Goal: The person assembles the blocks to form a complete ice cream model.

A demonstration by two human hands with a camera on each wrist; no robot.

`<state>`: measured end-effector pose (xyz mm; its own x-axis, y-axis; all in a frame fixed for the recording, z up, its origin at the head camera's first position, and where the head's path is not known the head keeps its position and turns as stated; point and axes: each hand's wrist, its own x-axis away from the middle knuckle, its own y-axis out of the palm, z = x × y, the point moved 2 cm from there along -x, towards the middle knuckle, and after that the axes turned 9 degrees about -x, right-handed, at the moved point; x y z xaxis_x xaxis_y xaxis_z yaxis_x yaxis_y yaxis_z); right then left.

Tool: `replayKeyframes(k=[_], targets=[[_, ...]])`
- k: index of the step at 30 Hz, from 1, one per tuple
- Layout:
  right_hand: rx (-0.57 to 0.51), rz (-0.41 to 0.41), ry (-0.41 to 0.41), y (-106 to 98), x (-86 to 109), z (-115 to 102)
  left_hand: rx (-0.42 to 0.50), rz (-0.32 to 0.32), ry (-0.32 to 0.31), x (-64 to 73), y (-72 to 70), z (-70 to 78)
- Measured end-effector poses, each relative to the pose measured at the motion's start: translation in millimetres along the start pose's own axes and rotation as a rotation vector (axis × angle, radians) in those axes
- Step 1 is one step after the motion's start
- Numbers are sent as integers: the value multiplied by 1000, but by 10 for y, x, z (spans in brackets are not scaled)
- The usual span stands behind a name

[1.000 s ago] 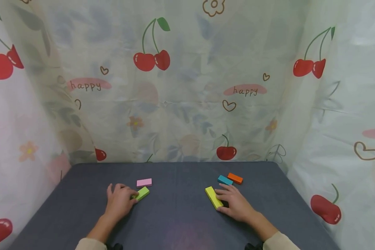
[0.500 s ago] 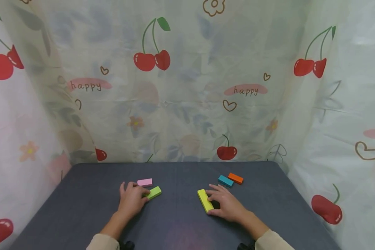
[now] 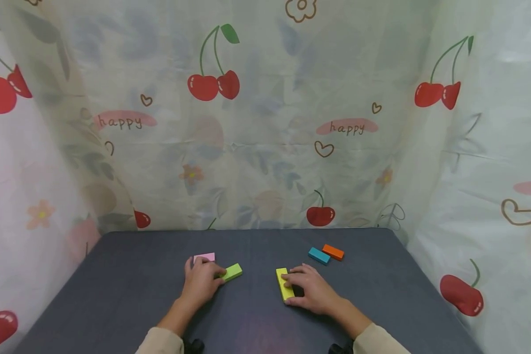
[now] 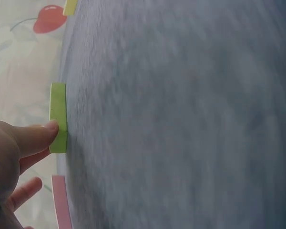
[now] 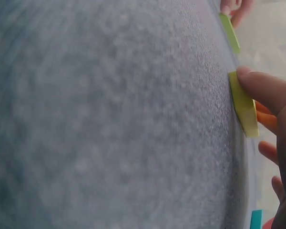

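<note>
On the dark cloth-covered table, my left hand point(image 3: 202, 282) pinches a light green block point(image 3: 232, 272) by its near left end; the left wrist view shows the thumb on the face of the green block point(image 4: 58, 102). Behind that hand lies a pink block point(image 3: 205, 256), partly covered by the fingers. My right hand point(image 3: 313, 290) grips a yellow block point(image 3: 285, 285), thumb at its near end and fingertips along its right side. In the right wrist view the thumb presses one end of the yellow block point(image 5: 245, 112). A gap separates the green and yellow blocks.
A blue block point(image 3: 319, 255) and an orange block point(image 3: 333, 252) lie close together at the back right of the table point(image 3: 256, 246). A cherry-printed curtain point(image 3: 265, 123) stands behind the table and at both sides.
My left hand has moved right with the green block, and my right hand has moved left with the yellow block, narrowing the gap. The yellow block has turned more upright in the head view.
</note>
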<state>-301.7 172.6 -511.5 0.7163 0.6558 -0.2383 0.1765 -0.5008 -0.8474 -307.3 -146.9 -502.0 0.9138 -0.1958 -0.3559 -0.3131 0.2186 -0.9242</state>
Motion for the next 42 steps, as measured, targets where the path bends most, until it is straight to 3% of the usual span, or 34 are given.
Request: replayKeyframes(k=[9,17,24,35,42], targets=[[-18,-31,-21,13,-71,-107,3,16,68,-83,47,156],[-56,-45,-58,80,-157,-211,12,-18,85,-175,127,289],[-57,-39,-113,167,-205,-257,28,13,111,-223,188,398],[-71,-60,-115,186,-239,-301,63,2,136,-267,233,505],[-41,-73,-152,207,-276,-339,133,-30,162,-285,231,538]])
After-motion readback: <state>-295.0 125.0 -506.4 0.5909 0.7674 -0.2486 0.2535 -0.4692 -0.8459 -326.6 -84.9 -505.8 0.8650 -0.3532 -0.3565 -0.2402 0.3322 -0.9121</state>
